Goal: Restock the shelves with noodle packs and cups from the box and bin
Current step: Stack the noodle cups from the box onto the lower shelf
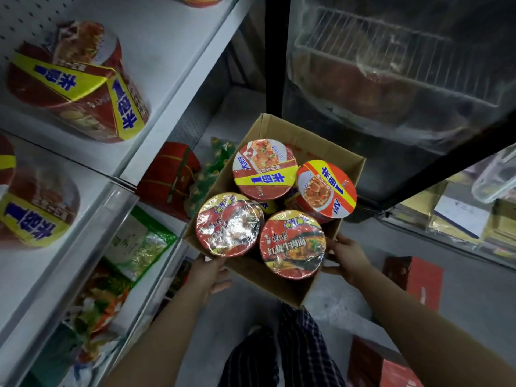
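box interior (329,152): the four noodle cups (292,244) cover it; whatever lies beneath can't be seen.
left hand (208,275): fingers go under the box's near-left corner, out of sight.
lower shelves (92,311), lower left of frame: packets blurred, labels unreadable.
cooler door (391,79), upper right: glare hides the contents.
red cartons (385,367), bottom right: cut off by the frame edge.

I see a matt brown cardboard box (282,283), glossy shrink-wrapped film on the noodle cups (229,225), and smooth white-painted metal shelves (178,71)
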`<state>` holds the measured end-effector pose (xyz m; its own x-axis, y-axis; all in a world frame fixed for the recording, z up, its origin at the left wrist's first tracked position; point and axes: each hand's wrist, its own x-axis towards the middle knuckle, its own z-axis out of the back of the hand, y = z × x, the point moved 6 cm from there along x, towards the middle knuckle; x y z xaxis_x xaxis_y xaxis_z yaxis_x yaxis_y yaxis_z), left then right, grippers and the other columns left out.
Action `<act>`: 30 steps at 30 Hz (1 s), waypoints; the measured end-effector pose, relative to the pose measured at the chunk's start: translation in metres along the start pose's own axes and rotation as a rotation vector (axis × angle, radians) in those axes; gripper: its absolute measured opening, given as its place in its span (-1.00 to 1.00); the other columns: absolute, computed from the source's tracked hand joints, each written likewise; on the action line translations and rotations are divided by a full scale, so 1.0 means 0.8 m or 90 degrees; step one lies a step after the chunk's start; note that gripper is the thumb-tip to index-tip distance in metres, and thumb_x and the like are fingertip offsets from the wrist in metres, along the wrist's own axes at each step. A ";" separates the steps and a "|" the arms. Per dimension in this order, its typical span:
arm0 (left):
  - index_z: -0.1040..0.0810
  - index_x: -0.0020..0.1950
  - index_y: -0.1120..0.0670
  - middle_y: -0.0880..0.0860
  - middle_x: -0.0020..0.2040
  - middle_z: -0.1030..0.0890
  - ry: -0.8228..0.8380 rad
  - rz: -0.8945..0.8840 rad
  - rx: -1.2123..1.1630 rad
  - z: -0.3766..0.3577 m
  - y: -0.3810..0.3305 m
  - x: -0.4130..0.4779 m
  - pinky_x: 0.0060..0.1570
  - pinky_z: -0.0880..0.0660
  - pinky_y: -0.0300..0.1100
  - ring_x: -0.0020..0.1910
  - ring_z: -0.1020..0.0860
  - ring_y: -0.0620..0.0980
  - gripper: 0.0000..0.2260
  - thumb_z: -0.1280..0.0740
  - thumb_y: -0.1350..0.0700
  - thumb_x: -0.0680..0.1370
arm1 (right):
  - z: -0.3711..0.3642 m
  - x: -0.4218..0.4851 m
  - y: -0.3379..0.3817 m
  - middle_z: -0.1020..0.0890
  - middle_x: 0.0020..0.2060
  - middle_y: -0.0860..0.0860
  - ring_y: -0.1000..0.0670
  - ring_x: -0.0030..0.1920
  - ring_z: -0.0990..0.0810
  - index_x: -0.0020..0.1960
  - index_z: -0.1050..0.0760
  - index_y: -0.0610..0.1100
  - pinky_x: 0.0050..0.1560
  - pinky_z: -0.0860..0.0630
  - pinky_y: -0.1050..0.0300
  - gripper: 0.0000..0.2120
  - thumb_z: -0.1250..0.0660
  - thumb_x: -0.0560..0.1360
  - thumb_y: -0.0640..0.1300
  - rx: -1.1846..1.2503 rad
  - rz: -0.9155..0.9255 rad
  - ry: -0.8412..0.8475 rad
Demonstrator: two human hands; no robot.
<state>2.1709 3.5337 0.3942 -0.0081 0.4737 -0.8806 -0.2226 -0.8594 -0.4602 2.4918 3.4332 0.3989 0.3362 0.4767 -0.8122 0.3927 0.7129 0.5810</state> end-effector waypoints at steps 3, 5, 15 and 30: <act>-0.42 0.41 0.06 0.11 0.23 -0.61 0.008 -0.020 -0.008 0.008 0.001 -0.002 -0.25 -0.63 -0.09 0.14 -0.61 0.07 -0.59 -0.39 0.11 0.58 | -0.005 -0.001 0.002 -0.64 0.10 -0.07 -0.14 0.06 -0.63 0.40 -0.42 0.02 -0.18 -0.62 -0.03 -0.57 -0.37 0.55 -0.07 0.016 -0.001 0.020; -0.40 0.44 0.03 0.07 0.19 -0.64 0.016 -0.032 -0.009 0.011 0.002 -0.007 -0.15 -0.63 -0.07 0.10 -0.63 0.04 -0.52 -0.44 0.07 0.55 | -0.006 -0.004 0.005 -0.63 0.11 -0.07 -0.16 0.08 -0.62 0.40 -0.42 0.02 -0.16 -0.62 -0.03 -0.57 -0.38 0.55 -0.07 0.026 -0.004 0.033; -0.19 0.56 0.17 0.02 -0.04 -0.63 0.031 -0.065 0.061 0.018 0.002 -0.037 -0.20 -0.46 -0.16 -0.14 -0.57 -0.07 -0.26 -0.50 0.22 0.48 | 0.023 -0.024 0.007 -0.60 0.19 -0.09 -0.19 0.14 -0.59 0.38 -0.44 -0.04 -0.02 -0.62 -0.13 -0.59 -0.36 0.56 0.00 0.034 -0.019 0.005; -0.09 0.61 -0.04 0.17 0.44 -0.42 -0.039 -0.169 0.157 0.029 -0.059 -0.088 0.31 -0.44 0.13 0.34 -0.46 0.18 0.04 -0.49 -0.17 0.21 | 0.056 -0.051 0.006 -0.59 0.10 -0.07 -0.14 0.11 -0.56 0.32 -0.46 -0.13 0.09 -0.50 -0.11 -0.65 -0.32 0.58 -0.03 0.060 -0.055 -0.066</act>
<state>2.1594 3.5452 0.4803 0.0239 0.6910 -0.7224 -0.4530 -0.6367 -0.6240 2.5181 3.3942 0.4369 0.3823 0.3573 -0.8522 0.5002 0.6954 0.5160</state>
